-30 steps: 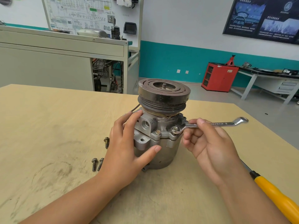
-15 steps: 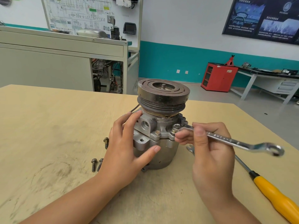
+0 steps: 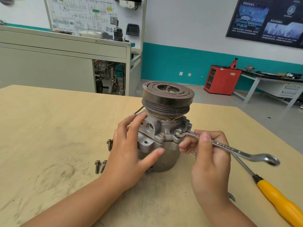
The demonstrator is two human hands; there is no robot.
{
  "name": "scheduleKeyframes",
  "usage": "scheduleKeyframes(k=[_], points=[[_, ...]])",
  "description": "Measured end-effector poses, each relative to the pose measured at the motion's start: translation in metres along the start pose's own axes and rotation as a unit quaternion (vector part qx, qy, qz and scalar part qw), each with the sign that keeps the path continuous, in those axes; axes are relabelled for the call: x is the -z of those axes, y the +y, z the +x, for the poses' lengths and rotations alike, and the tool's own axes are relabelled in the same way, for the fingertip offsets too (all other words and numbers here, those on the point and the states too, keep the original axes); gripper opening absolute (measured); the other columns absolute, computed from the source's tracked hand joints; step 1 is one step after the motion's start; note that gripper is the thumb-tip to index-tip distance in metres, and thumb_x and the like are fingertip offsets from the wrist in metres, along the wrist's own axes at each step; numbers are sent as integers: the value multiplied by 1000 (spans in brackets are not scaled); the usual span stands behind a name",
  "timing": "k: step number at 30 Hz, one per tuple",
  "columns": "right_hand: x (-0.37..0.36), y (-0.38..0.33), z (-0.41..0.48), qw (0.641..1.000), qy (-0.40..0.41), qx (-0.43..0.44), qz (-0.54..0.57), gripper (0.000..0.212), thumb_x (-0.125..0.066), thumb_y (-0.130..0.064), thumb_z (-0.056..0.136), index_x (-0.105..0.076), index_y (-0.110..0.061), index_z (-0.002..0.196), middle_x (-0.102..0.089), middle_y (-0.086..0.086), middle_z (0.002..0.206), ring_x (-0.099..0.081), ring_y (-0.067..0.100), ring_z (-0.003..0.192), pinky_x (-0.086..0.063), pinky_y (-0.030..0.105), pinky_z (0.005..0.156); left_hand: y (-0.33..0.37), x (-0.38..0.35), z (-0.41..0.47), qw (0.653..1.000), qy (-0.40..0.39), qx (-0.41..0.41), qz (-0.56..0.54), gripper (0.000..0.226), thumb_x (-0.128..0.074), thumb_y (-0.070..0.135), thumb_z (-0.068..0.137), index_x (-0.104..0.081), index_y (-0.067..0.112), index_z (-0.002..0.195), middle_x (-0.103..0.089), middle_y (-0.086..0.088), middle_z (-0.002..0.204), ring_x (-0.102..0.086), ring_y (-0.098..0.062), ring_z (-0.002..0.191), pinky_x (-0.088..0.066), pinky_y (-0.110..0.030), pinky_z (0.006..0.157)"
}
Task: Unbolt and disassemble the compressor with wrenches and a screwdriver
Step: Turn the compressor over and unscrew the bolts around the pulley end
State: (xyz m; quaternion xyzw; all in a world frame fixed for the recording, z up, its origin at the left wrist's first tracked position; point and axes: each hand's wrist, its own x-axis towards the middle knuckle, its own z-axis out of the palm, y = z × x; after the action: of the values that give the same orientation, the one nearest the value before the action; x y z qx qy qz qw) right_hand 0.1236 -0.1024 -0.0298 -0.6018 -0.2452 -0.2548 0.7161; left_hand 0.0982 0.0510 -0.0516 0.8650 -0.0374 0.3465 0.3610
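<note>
A grey metal compressor (image 3: 162, 138) stands upright on the wooden table (image 3: 49, 128), its dark pulley (image 3: 167, 97) on top. My left hand (image 3: 129, 151) grips the housing from the left, thumb across the front. My right hand (image 3: 208, 153) pinches a silver ring wrench (image 3: 229, 148), whose ring end sits on a flange bolt (image 3: 178, 132) at the front right. The wrench handle points right and toward me. A second bolt (image 3: 161, 135) stands in the flange nearer the middle.
Three loose bolts lie left of the compressor, one (image 3: 109, 144) near it and a pair (image 3: 100, 166) closer to me. A yellow-handled screwdriver (image 3: 275, 195) lies at the right. Another wrench's open end (image 3: 231, 196) pokes out beside my right wrist. The table edge runs along the right.
My right hand swung the wrench handle clockwise around the flange bolt, from pointing right to pointing right and toward me. My left hand has kept its hold on the housing.
</note>
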Motion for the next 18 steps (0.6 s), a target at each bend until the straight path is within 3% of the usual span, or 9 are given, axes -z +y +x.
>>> scheduleKeyframes(k=[5,10,13,15,18], points=[[7,-2,25,968,-21,-206,144,30,-28,-19,103,-49,-8,85,-56,3,50,-52,10,47,-42,19,46,-1,0,0,1000,-2,0,2,78,-52,69,69,-9,61,134,-23,15,140,-27,-11,133,-25,-24,103],[8,3,36,919,-25,-318,231,26,-40,-23,98,-55,-7,85,-54,0,49,-49,9,42,-42,17,41,-1,-1,0,1000,0,-2,4,79,-53,68,69,-10,59,135,-24,14,140,-28,-12,133,-25,-26,105],[10,0,35,909,6,-299,291,21,-48,-25,89,-57,-7,85,-63,1,57,-60,8,49,-49,17,47,-1,-1,0,1000,1,-1,4,79,-52,69,69,-10,60,135,-23,15,140,-28,-11,133,-24,-23,103],[11,-5,34,932,13,-241,270,21,-50,-27,84,-57,-8,85,-67,3,61,-64,10,54,-51,18,51,-1,-1,1,1000,0,0,7,79,-52,69,69,-10,60,135,-23,16,140,-28,-12,133,-24,-22,102],[10,-11,24,981,9,-123,148,19,-53,-30,85,-56,-11,84,-70,7,67,-68,17,60,-53,22,56,-1,-1,0,1000,1,0,10,79,-52,69,69,-12,57,136,-24,13,140,-29,-13,132,-24,-21,101]])
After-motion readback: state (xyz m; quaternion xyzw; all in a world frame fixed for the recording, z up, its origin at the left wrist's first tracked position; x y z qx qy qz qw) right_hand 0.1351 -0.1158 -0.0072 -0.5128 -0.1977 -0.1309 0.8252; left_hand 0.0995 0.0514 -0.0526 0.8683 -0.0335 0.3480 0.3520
